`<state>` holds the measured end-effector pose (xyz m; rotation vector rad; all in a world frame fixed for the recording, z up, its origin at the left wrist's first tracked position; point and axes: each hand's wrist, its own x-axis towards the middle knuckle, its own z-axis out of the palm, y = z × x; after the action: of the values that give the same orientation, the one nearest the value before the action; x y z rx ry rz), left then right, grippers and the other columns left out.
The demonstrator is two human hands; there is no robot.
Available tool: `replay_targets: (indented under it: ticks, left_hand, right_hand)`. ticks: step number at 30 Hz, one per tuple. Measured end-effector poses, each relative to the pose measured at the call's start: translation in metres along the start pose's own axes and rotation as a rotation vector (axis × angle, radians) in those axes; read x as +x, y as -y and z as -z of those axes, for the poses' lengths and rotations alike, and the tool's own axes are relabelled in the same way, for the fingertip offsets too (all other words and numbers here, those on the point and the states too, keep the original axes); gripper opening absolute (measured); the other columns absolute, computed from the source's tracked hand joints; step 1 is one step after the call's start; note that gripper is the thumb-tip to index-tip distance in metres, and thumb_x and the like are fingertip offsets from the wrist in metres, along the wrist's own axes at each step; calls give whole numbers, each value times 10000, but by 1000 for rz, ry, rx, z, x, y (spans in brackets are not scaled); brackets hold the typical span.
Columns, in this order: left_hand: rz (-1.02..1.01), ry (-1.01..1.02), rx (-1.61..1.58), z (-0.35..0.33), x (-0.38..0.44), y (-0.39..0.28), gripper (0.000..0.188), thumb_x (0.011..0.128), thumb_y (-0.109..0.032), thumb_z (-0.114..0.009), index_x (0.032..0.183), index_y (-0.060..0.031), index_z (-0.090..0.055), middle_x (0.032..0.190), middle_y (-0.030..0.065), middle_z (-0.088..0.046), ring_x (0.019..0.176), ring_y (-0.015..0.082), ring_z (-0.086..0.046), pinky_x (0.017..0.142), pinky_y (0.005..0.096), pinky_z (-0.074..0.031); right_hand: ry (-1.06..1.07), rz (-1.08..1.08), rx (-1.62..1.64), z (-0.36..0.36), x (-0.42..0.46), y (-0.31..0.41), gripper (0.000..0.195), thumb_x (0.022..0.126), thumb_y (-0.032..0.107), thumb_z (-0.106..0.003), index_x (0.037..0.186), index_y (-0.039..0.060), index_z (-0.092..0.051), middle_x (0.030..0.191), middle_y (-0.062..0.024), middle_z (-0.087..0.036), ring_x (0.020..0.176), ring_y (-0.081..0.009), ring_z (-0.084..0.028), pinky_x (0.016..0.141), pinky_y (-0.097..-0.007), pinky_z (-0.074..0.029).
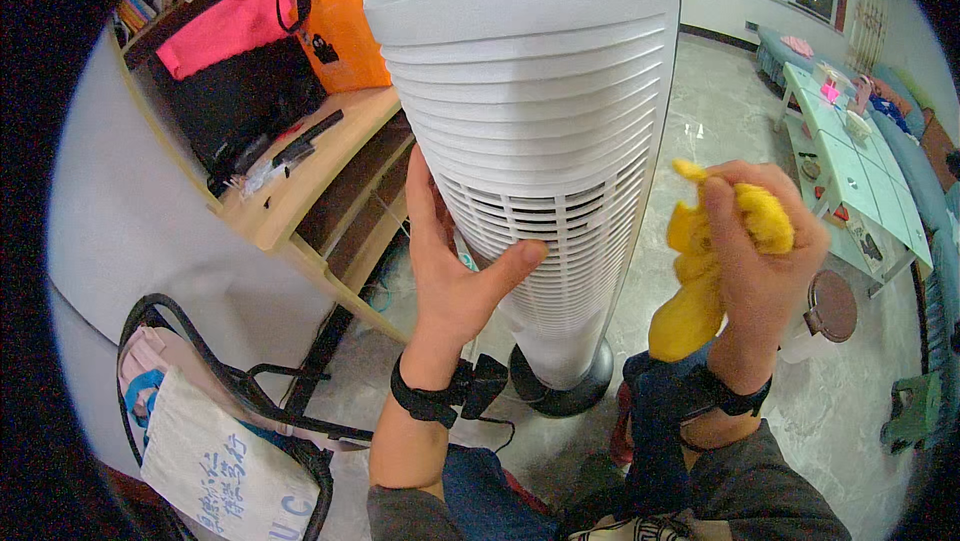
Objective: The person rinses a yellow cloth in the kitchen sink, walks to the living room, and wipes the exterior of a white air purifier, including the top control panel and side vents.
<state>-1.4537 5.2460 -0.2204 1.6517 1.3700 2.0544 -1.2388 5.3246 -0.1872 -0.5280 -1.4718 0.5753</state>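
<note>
A tall white tower fan or air cooler point(525, 128) with a slatted front stands upright on a round black base, right before me. My left hand point(465, 271) is spread against its left side, the thumb resting on the front slats and the other fingers partly hidden behind the edge. To the right of the appliance, my right hand point(757, 248) grips a bunched yellow cloth point(686, 316), which hangs below the fist and does not touch the slats. Dark straps with small devices circle both wrists.
At left, a wooden cabinet point(300, 203) carries an orange bag point(341, 38) and a dark screen. A black-framed chair point(247, 391) holds a printed cloth bag. A glass-topped table point(862, 158), a sofa, a lidded bin point(831, 305) and a green stool point(911, 413) are at right.
</note>
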Motion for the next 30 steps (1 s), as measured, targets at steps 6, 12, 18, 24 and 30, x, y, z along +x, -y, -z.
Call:
replay_targets:
  ticks: [6, 12, 18, 24, 30]
  left_hand:
    - [53, -32, 42, 0, -1, -2, 1194, 650, -270, -898, 1530, 5, -140, 1487, 164, -360, 1356, 272, -404, 1128, 390, -313]
    - [30, -22, 20, -4, -1, -2, 1192, 659, -301, -894, 1531, 3, -140, 1489, 163, -356, 1356, 274, -404, 1128, 392, -313]
    - [27, -16, 17, -1, 0, -1, 1201, 651, -304, -897, 1532, -1, -139, 1490, 161, -356, 1355, 273, -404, 1128, 394, -313]
    - [30, -10, 13, 0, -1, -1, 1182, 650, -260, -889, 1528, 1, -143, 1484, 159, -364, 1358, 269, -397, 1134, 388, -301]
    - [15, 2, -37, -2, 2, -3, 1154, 653, -164, -876, 1524, 6, -136, 1463, 151, -380, 1343, 263, -407, 1131, 388, -306]
  right_hand:
    - [33, -47, 129, 2, 0, 0, 133, 796, -9, -728, 928, -13, -719, 839, -60, -684, 725, -98, -613, 643, -232, -475]
    - [70, 149, -50, -9, 1, -9, 160, 737, -11, -741, 893, 18, -723, 818, -89, -684, 717, -173, -643, 645, -269, -486]
    - [66, 277, -160, -15, 3, -5, 207, 681, -20, -745, 880, 31, -720, 798, -96, -672, 694, -214, -656, 622, -289, -500]
    - [165, 305, -91, -23, 2, 4, 186, 709, -54, -744, 883, -7, -697, 826, -81, -674, 726, -143, -631, 659, -244, -474]
    - [66, 152, -103, -28, 1, -5, 212, 676, -12, -729, 880, 39, -701, 807, -91, -682, 718, -220, -667, 653, -296, -510]
